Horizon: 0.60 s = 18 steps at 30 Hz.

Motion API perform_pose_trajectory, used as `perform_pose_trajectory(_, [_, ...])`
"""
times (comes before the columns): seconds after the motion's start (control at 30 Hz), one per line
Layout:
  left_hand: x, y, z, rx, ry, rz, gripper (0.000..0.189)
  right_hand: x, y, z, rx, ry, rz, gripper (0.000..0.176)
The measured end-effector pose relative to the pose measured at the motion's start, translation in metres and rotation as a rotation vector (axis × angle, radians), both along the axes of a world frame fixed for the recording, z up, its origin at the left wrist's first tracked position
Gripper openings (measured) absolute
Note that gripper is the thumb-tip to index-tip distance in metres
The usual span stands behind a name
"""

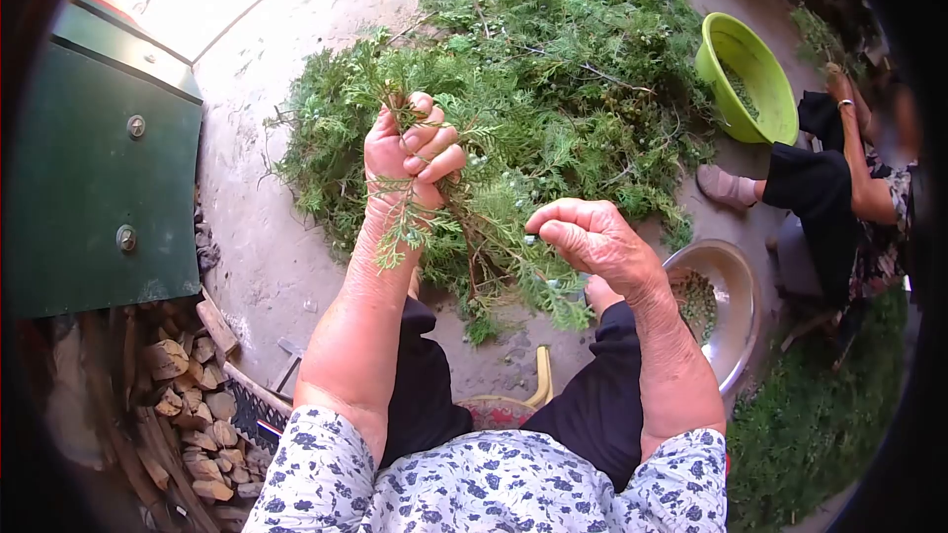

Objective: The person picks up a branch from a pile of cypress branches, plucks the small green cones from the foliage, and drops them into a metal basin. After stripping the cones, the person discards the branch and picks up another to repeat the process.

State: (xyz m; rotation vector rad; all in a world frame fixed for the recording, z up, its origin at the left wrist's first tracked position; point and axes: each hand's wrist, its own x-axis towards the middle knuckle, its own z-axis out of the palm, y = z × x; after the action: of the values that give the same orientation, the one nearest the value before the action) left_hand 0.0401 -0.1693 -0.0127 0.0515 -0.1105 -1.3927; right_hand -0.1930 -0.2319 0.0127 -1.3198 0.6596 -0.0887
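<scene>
My left hand (410,153) is closed around a leafy green conifer sprig (494,237) and holds it up in front of me. The sprig's fronds hang down toward my knees. My right hand (592,237) is just to the right of the sprig, with thumb and fingertips pinched on something small at its side. Behind both hands a large pile of the same green branches (553,69) covers the concrete ground. A metal bowl (736,311) with small green bits in it sits by my right knee.
A lime-green plastic basin (755,79) stands at the pile's far right. Another person (849,188) in dark clothes sits at the right edge. A green metal door (89,188) stands at left, with stacked firewood (188,405) below it. Grass (810,424) lies at lower right.
</scene>
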Motion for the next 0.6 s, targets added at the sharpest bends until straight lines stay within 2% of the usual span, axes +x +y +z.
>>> perform_pose_trajectory(0.07, [0.0, 0.0, 0.0, -0.024, 0.026, -0.003, 0.032, 0.002, 0.003, 0.0, 0.01, 0.039, 0.03, 0.02])
perform_pose_trajectory(0.2, [0.0, -0.001, 0.0, -0.043, -0.005, 0.01, 0.031, 0.006, 0.005, -0.013, -0.146, -0.026, 0.163, 0.019])
perform_pose_trajectory(0.27, [0.003, 0.0, 0.001, -0.03, -0.001, 0.021, 0.03, 0.006, 0.006, -0.012, -0.049, -0.008, -0.05, 0.019])
perform_pose_trajectory(0.43, [0.004, -0.002, 0.001, -0.036, -0.027, 0.037, 0.027, 0.007, 0.001, -0.015, 0.134, -0.046, -0.019, 0.026])
perform_pose_trajectory(0.6, [0.001, -0.001, 0.006, 0.006, -0.031, 0.117, 0.029, 0.015, 0.012, -0.018, 0.068, -0.057, 0.095, 0.024])
